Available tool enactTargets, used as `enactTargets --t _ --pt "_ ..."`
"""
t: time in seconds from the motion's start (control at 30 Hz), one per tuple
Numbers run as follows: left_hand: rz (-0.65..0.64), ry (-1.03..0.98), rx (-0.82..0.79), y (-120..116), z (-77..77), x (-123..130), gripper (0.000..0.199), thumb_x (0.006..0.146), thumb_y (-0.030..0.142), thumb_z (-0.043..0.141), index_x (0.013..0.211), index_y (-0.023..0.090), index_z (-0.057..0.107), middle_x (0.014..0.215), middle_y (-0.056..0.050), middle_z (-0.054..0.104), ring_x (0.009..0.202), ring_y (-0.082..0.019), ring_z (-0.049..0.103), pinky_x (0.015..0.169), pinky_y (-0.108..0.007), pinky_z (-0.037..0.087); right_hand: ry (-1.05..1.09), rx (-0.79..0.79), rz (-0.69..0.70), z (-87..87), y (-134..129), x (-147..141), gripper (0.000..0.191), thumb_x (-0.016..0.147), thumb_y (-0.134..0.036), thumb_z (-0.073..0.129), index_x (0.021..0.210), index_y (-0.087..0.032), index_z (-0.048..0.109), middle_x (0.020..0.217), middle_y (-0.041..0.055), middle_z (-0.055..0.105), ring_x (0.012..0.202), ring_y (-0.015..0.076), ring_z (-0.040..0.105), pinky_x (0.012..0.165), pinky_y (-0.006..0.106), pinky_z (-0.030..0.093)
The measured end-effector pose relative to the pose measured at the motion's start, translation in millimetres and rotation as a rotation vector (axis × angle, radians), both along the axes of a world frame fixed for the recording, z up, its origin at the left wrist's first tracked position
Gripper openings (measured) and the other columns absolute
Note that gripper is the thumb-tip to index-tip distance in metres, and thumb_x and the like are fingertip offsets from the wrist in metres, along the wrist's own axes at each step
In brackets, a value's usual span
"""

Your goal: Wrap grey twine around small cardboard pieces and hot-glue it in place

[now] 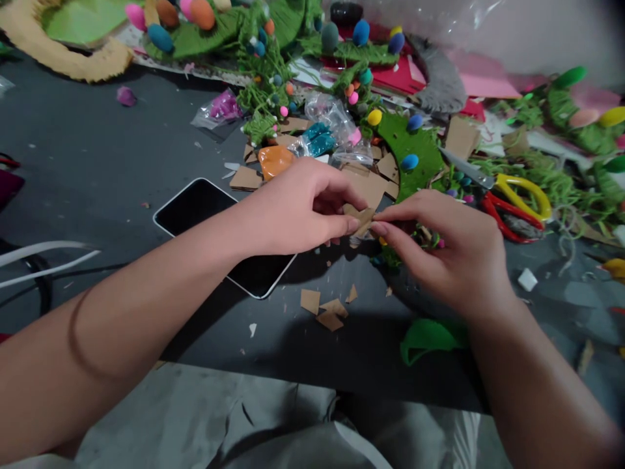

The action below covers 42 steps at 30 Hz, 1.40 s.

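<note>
A small piece of brown cardboard (360,219) is held between both hands above the dark table. My left hand (315,212) pinches its left side between thumb and fingers. From the right, my right hand (434,244) grips its edge between thumb and index fingertip. Below the hands, several cardboard scraps (330,314) lie on the table. A phone with a black screen (198,205) lies partly under my left wrist. Behind the hands are more cardboard pieces (366,185) and a green yarn-covered curved piece (415,146) with blue egg shapes on it.
Scissors with red and yellow handles (520,202) lie at the right, blades toward the middle. A green curved piece (432,339) is near my right forearm. Clay packets (276,159) and green yarn decorations (215,39) crowd the back. White cables (49,251) lie left. The table's front edge (293,385) runs below.
</note>
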State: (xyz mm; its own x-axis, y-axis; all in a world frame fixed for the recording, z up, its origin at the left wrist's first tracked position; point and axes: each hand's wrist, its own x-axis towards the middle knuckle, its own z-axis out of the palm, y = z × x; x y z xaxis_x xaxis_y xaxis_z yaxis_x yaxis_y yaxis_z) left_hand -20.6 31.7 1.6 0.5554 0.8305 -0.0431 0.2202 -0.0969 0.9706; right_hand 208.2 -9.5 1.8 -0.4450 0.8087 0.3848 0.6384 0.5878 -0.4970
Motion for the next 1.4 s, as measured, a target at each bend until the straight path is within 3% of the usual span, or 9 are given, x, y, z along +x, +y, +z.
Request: enactTargets --t 0.33,0.6,0.77,0.9,0.97,1.07,1.27,1.4 --pt "0.004 -0.11 -0.171 2 5.2 -1 0.017 0.081 0.003 0.07 0.09 0.017 0.07 0.064 0.003 0.069 0.053 -0.011 0.067 0.05 -0.021 0.054 0.111 -0.033 -0.034 -3.1 2 0 0.004 0.094 -0.023 0.068 0.096 -0.023 0.071 0.087 0.0022 0.071 0.078 0.0182 0.065 0.073 0.032 0.049" --pt "0.099 -0.262 -0.268 0 5.9 8 0.018 0.082 -0.002 0.067 0.091 0.013 0.067 0.064 0.004 0.068 0.053 -0.008 0.067 0.056 -0.018 0.058 0.089 -0.07 0.101 -4.4 4 -2 0.01 0.094 -0.018 0.065 0.086 -0.023 0.07 0.081 0.001 0.071 0.076 0.0169 0.065 0.072 0.032 0.047" --pt "0.213 -0.128 -0.026 -2 0.0 9 0.018 0.083 0.009 0.074 0.101 0.011 0.071 0.07 0.001 0.07 0.059 -0.012 0.07 0.061 -0.024 0.061 0.016 0.053 0.049 -7.1 3 -1 0.006 0.095 -0.022 0.067 0.097 -0.022 0.073 0.087 0.0034 0.076 0.078 0.0187 0.068 0.073 0.035 0.047" --pt "0.205 0.1 0.274 -5 -3.2 7 0.016 0.085 0.015 0.074 0.101 0.012 0.075 0.079 -0.003 0.073 0.068 -0.012 0.069 0.062 -0.023 0.056 -0.069 0.081 0.036 -5.3 1 -1 0.007 0.095 -0.022 0.067 0.098 -0.021 0.072 0.085 0.004 0.075 0.078 0.02 0.068 0.072 0.037 0.046" --pt "0.184 0.153 0.331 -6 -3.8 6 0.015 0.085 0.017 0.072 0.099 0.012 0.076 0.08 -0.004 0.073 0.069 -0.012 0.067 0.062 -0.023 0.054 -0.083 0.081 0.038 -4.2 1 -1 0.006 0.095 -0.022 0.066 0.096 -0.021 0.072 0.082 0.0034 0.073 0.076 0.0202 0.067 0.071 0.037 0.045" --pt "0.112 0.17 0.281 -5 -2.7 6 0.015 0.085 0.017 0.072 0.099 0.013 0.076 0.075 -0.003 0.072 0.065 -0.013 0.065 0.059 -0.024 0.053 -0.068 0.082 0.033 -3.6 2 0 0.005 0.095 -0.023 0.067 0.096 -0.022 0.072 0.083 0.0039 0.073 0.077 0.0213 0.067 0.072 0.038 0.045" --pt "-0.013 0.041 -0.061 2 1.3 2 0.015 0.083 0.006 0.07 0.097 0.013 0.071 0.072 -0.002 0.072 0.057 -0.013 0.067 0.053 -0.025 0.056 -0.011 0.055 0.009 -2.7 5 3 0.007 0.095 -0.027 0.068 0.095 -0.021 0.072 0.087 0.0058 0.072 0.082 0.0225 0.066 0.073 0.038 0.047" --pt "-0.036 -0.021 -0.073 5 2.2 0 0.019 0.083 0.001 0.068 0.094 0.016 0.07 0.067 0.001 0.069 0.055 -0.011 0.066 0.051 -0.022 0.054 0.052 0.007 -0.003 -2.7 4 2 0.008 0.096 -0.024 0.065 0.095 -0.02 0.072 0.088 0.006 0.071 0.08 0.0203 0.065 0.073 0.036 0.047"
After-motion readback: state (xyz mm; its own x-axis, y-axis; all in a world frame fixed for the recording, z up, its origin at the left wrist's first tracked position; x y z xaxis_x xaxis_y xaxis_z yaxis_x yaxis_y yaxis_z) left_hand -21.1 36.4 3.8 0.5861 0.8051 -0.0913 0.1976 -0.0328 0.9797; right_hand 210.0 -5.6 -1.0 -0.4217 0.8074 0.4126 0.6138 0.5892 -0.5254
